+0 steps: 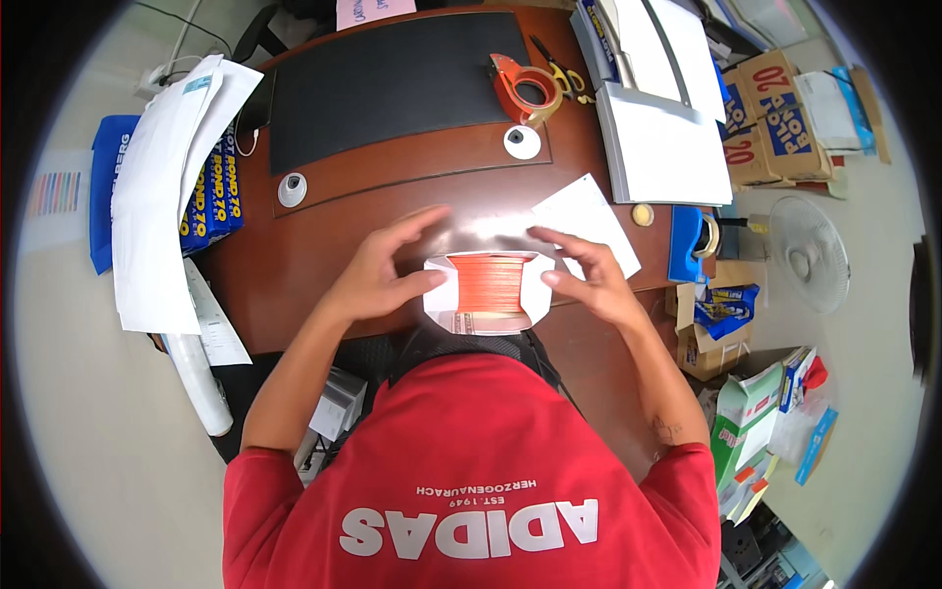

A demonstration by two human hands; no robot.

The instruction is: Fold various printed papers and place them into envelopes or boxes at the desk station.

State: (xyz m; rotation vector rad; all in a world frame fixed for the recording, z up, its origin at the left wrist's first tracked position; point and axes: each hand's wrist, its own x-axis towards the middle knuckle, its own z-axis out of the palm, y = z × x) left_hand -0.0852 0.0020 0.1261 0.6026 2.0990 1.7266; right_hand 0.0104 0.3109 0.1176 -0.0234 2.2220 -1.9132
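A white carton (pixel 541 302) stands with its top open at the desk's near edge, right before my body. Inside it, an orange-red stack (pixel 489 283) shows thin layers, likely paper or card edges. A paler strip with a printed pattern (pixel 464 322) lies along the near side. My left hand (pixel 390 269) is spread at the carton's left, thumb over the left flap. At the right, my right hand (pixel 589 276) has its fingers apart and its thumb at the flap's edge. Whether either thumb presses on the card cannot be told.
An orange tape dispenser (pixel 508 85) and scissors (pixel 563 73) lie by a black desk mat (pixel 390 88). Two white dome-shaped devices (pixel 292 190) sit nearer. Paper stacks (pixel 662 147) stand right, beside a blue tape dispenser (pixel 686 243). Large white sheets (pixel 158 206) cover paper reams left.
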